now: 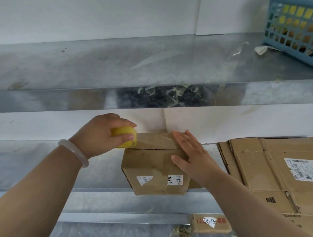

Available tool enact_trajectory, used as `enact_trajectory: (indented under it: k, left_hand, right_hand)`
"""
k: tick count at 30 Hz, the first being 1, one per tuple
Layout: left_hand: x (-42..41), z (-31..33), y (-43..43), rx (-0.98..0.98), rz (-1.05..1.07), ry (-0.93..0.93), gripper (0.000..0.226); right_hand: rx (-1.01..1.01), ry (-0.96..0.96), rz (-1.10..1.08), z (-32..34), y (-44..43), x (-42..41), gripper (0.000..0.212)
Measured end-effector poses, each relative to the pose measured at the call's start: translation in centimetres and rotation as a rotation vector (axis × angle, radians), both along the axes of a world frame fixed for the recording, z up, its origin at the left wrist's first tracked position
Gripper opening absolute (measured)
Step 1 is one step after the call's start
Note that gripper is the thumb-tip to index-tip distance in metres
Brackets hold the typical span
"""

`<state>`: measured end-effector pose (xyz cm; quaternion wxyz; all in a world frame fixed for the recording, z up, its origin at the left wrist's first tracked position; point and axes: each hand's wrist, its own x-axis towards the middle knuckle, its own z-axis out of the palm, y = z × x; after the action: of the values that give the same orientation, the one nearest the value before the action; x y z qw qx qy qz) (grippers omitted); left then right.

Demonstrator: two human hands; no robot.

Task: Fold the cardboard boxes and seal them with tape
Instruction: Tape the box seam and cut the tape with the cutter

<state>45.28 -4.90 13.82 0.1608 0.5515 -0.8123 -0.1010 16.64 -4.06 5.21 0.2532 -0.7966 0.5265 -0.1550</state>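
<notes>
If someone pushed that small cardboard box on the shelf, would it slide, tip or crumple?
The small box probably slides easily, since the metal shelf looks smooth. Its front seems to overhang the shelf edge, so a forward push might tip it off. Its creased walls suggest it dents under a hard squeeze.

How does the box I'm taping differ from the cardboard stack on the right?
The box is folded into shape; the cardboard stack lies flattened. The box has the right hand pressed flat on it and the left hand holding yellow tape at it; the stack is untouched. Both are brown, labelled, on the same metal shelf.
</notes>
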Motion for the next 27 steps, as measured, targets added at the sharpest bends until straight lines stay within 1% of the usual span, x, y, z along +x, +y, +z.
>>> enact_trajectory:
  k: [1, 2, 4, 7, 11, 13, 14, 16, 17, 19, 24, 27]
  left_hand:
    - [0.3, -0.3, 0.0, -0.036, 0.007, -0.112, 0.058]
    - [0.6, -0.6, 0.0, -0.058, 0.007, -0.184, 0.067]
    - [1.0, -1.2, 0.1, -0.08, -0.008, -0.207, 0.078]
    - [1.3, -1.4, 0.3, -0.099, -0.028, -0.242, 0.072]
    - [1.5, -0.9, 0.3, -0.057, -0.059, -0.263, 0.076]
    - [2.0, -0.7, 0.3, -0.004, -0.063, -0.19, 0.069]
    - [2.5, -0.7, 0.3, 0.04, -0.045, -0.103, 0.058]
    - [3.6, -0.3, 0.2, 0.152, 0.008, 0.099, 0.029]
    - [4.2, -0.1, 0.2, 0.183, 0.015, 0.15, 0.029]
    - [5.1, -0.1, 0.4, 0.19, 0.012, 0.148, 0.033]
    - [5.9, -1.9, 0.6, 0.098, 0.017, 0.083, 0.021]
    - [6.2, -3.7, 0.6, 0.106, 0.042, 0.082, 0.025]
  right_hand:
    - [-0.001, 0.002, 0.003, 0.0, 0.0, 0.0, 0.068]
    - [0.002, 0.006, 0.005, 0.0, 0.0, 0.0, 0.067]
    - [0.005, 0.013, 0.006, 0.0, -0.1, 0.0, 0.067]
    - [-0.003, 0.037, 0.015, 0.0, -0.2, 0.1, 0.066]
    - [-0.008, 0.048, 0.017, -0.1, -0.2, 0.1, 0.064]
    - [-0.015, 0.054, 0.021, -0.1, -0.3, 0.1, 0.062]
    - [-0.016, 0.055, 0.023, -0.1, -0.3, 0.1, 0.061]
    - [-0.013, 0.048, 0.022, -0.1, -0.3, 0.2, 0.06]
    - [-0.012, 0.043, 0.02, -0.2, -0.3, 0.1, 0.06]
    - [-0.011, 0.034, 0.019, -0.3, -0.4, 0.1, 0.06]
    - [0.002, 0.005, 0.01, -0.7, -0.4, 0.1, 0.062]
    - [-0.002, -0.003, 0.016, -0.7, -0.3, -0.1, 0.062]
